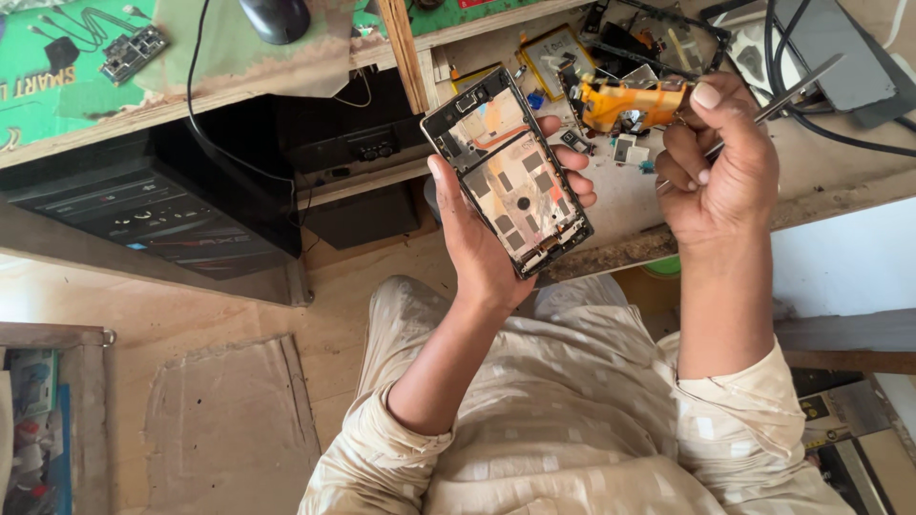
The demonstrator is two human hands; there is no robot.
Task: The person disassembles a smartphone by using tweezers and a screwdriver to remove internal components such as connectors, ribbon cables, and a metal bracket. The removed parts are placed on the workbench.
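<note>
The left hand (477, 238) holds a stripped phone frame (507, 172) up in the air, just off the near edge of the bench (840, 176), with its open inner side turned toward the camera. The thumb runs along the frame's left long edge and the fingers (572, 157) curl around the right long edge, so the hand is closed firmly on it. The frame's long axis runs on a slant, from its top end near the bench's wooden upright post (403, 52) down and to the right toward the person's lap. The right hand (716, 167) sits just beside the frame, to its right and slightly higher, over the near edge of the bench. Its fingers are bunched tight around a pair of metal tweezers (797, 91), whose free end points up and to the right, away from the frame; the working tips are hidden inside the hand, so where they touch cannot be told. Just beyond the right hand's thumb, a yellow-taped phone part (625, 105) lies on the bench among small loose pieces, between the two hands and nearer to the right one.
</note>
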